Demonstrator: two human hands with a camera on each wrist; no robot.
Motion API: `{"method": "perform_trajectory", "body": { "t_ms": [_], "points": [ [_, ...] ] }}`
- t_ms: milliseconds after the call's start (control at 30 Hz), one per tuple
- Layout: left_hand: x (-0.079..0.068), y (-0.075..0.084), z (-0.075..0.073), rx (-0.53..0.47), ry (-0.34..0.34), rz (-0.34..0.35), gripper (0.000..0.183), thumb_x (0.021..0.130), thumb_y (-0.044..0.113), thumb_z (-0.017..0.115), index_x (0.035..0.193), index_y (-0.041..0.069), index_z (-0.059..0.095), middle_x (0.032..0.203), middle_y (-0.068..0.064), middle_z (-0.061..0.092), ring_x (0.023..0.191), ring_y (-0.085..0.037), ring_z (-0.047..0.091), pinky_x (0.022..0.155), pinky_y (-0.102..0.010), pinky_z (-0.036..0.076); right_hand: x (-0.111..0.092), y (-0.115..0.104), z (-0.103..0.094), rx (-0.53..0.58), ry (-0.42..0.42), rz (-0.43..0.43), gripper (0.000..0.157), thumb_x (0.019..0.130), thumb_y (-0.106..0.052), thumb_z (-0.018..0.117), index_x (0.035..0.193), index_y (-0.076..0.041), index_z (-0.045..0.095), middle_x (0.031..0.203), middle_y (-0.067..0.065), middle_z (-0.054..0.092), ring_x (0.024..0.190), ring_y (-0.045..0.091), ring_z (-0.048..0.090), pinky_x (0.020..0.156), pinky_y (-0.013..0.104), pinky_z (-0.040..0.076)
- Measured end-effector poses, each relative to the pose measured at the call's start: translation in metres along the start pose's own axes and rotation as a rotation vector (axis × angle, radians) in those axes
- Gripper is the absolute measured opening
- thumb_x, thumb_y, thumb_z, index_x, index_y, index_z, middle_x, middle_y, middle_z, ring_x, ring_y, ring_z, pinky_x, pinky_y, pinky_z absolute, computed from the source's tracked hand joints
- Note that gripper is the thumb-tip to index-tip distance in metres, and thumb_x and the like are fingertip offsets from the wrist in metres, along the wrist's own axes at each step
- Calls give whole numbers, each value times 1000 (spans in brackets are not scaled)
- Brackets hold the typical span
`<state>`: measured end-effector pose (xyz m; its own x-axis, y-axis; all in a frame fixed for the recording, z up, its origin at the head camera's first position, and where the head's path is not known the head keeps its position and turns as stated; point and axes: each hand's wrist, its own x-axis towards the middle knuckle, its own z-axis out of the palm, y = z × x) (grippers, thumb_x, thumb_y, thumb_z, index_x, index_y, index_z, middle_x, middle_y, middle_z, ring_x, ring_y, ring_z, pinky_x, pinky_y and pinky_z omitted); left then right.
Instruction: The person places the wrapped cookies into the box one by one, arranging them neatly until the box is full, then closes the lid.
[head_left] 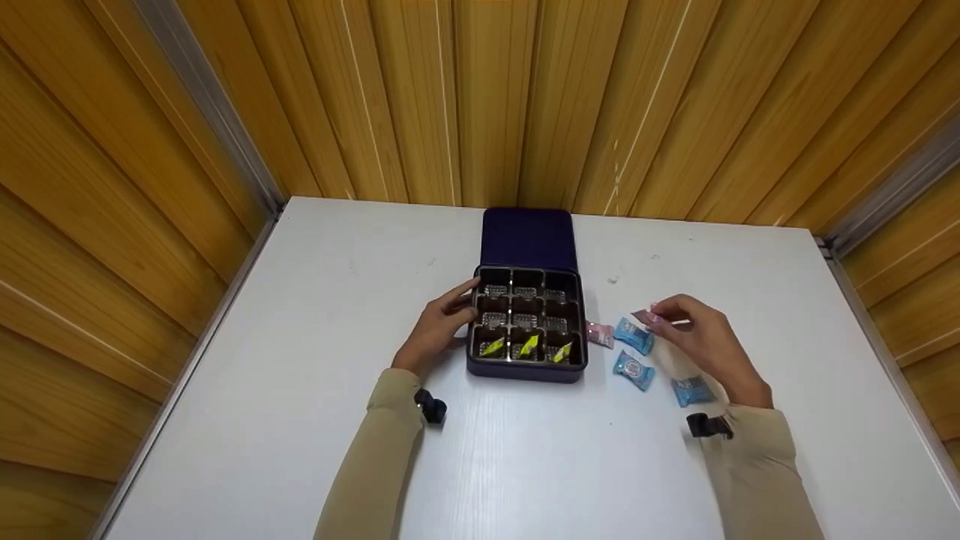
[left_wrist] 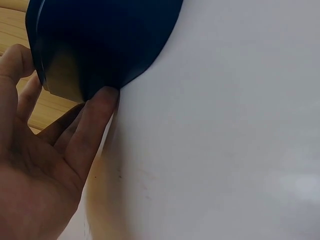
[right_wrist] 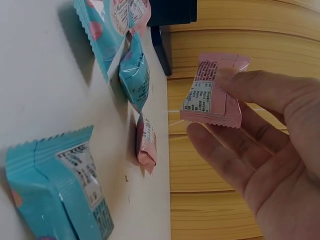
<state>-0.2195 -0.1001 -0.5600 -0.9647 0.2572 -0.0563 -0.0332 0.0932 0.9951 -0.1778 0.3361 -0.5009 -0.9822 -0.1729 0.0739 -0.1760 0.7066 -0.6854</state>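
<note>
A dark blue tin box (head_left: 526,372) with a nine-compartment tray stands mid-table, its lid (head_left: 527,238) at the back. Yellow-green wrapped sweets (head_left: 492,346) lie one in each compartment of the front row; the other two rows hold nothing. My left hand (head_left: 437,328) holds the box's left side, fingertips against its wall (left_wrist: 105,35). To the right of the box, above the table, my right hand (head_left: 701,337) pinches a pink wrapped sweet (right_wrist: 212,92) between thumb and fingers. Beneath and near it lie blue wrapped sweets (head_left: 634,370) and a pink one (head_left: 600,334) beside the box.
Another blue wrapped sweet (head_left: 691,391) lies under the right wrist. The white table (head_left: 300,360) is bounded by wood-look panels (head_left: 487,105) at the back and sides. Small pale marks show on the tabletop behind the sweets.
</note>
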Motion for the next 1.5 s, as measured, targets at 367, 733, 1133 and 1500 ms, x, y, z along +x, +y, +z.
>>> {"method": "perform_trajectory", "body": {
  "t_ms": [367, 733, 1133, 1500],
  "points": [
    [-1, 1, 0, -21, -4, -3, 60, 104, 14, 63, 161, 28, 50, 152, -19, 56, 127, -35, 63, 89, -53, 61, 12, -14, 5, -1, -22, -81, 22, 103, -7, 71, 125, -5, 68, 119, 13, 71, 112, 32, 67, 96, 14, 50],
    [1, 0, 0, -31, 5, -17, 60, 103, 15, 64, 160, 30, 52, 151, -16, 58, 126, -32, 64, 90, -51, 61, 24, -22, 11, 14, -42, -145, 21, 100, -1, 73, 120, -5, 70, 117, 11, 72, 110, 33, 70, 97, 44, 58],
    [1, 0, 1, -23, 15, -32, 60, 102, 15, 64, 159, 31, 53, 151, -15, 58, 126, -31, 64, 90, -51, 61, 32, -32, 18, 5, -53, -187, 18, 100, -2, 73, 117, -6, 71, 113, 10, 73, 105, 30, 71, 96, 48, 59],
    [1, 0, 1, -41, 12, -22, 60, 103, 13, 63, 160, 28, 52, 151, -18, 58, 125, -31, 64, 89, -51, 61, 40, -41, 24, 38, -72, -249, 16, 100, -1, 73, 115, -5, 72, 113, 10, 73, 105, 31, 72, 93, 49, 60]
  ]
}}
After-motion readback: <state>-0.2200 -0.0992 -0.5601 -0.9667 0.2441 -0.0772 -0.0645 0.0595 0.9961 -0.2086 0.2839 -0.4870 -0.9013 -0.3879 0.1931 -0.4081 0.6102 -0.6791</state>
